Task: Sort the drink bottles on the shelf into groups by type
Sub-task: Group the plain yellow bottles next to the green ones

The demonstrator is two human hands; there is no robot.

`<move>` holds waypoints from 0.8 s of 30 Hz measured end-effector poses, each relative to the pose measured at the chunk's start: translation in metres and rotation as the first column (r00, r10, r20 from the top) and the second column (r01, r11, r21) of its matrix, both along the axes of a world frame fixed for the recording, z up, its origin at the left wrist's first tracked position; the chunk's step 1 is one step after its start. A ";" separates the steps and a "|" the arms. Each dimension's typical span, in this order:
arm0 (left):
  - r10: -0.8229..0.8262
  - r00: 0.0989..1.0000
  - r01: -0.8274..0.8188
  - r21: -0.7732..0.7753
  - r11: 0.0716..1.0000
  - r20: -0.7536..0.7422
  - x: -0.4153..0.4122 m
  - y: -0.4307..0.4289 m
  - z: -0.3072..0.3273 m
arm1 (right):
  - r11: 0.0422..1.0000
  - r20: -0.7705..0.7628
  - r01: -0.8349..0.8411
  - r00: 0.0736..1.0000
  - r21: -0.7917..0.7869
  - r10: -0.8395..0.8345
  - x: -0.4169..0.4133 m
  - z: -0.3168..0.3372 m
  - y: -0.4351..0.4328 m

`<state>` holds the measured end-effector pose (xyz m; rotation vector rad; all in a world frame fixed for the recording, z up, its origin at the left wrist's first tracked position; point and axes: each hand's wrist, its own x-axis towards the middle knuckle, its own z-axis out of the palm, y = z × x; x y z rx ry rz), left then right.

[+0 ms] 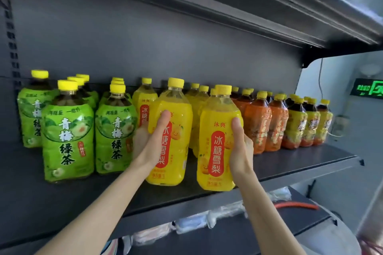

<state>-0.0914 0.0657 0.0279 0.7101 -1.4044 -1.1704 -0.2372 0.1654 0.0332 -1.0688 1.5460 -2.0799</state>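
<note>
Two yellow pear-drink bottles stand upright near the front of the dark shelf (290,163). My left hand (150,141) grips the left yellow bottle (176,130) on its left side. My right hand (241,147) grips the right yellow bottle (215,143) on its right side. Green tea bottles (67,143) with green labels are grouped at the left. More yellow bottles (195,107) stand behind the two I hold. Orange-labelled bottles (257,124) and yellow-and-red labelled dark tea bottles (308,124) follow to the right.
Another shelf board (248,6) hangs overhead. A lower shelf (228,232) carries wrapped packets (192,221). A green lit sign (366,89) glows on the wall at the right. A grey round object with an orange hose (296,206) sits below right.
</note>
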 end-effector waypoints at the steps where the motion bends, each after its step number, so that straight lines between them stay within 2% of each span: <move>1: 0.012 1.000 -0.012 0.008 1.000 0.009 -0.009 -0.004 0.001 | 1.000 0.002 -0.005 1.000 -0.003 0.005 -0.011 0.000 -0.005; 9: 0.135 0.989 -0.134 -0.009 0.991 0.056 -0.066 -0.020 -0.009 | 0.994 0.028 -0.108 0.994 -0.006 0.108 -0.074 -0.009 -0.030; 15: 0.249 0.968 -0.249 -0.005 0.969 0.030 -0.087 -0.015 -0.026 | 0.974 0.085 -0.225 0.970 -0.018 0.226 -0.102 -0.023 -0.039; 21: 0.245 0.969 -0.245 -0.009 0.970 0.015 -0.092 -0.005 -0.026 | 0.953 0.070 -0.300 0.951 -0.042 0.302 -0.109 -0.026 -0.042; 24: 0.267 0.961 -0.266 -0.026 0.964 0.078 -0.089 0.000 -0.047 | 0.940 0.071 -0.337 0.938 -0.050 0.340 -0.110 -0.025 -0.042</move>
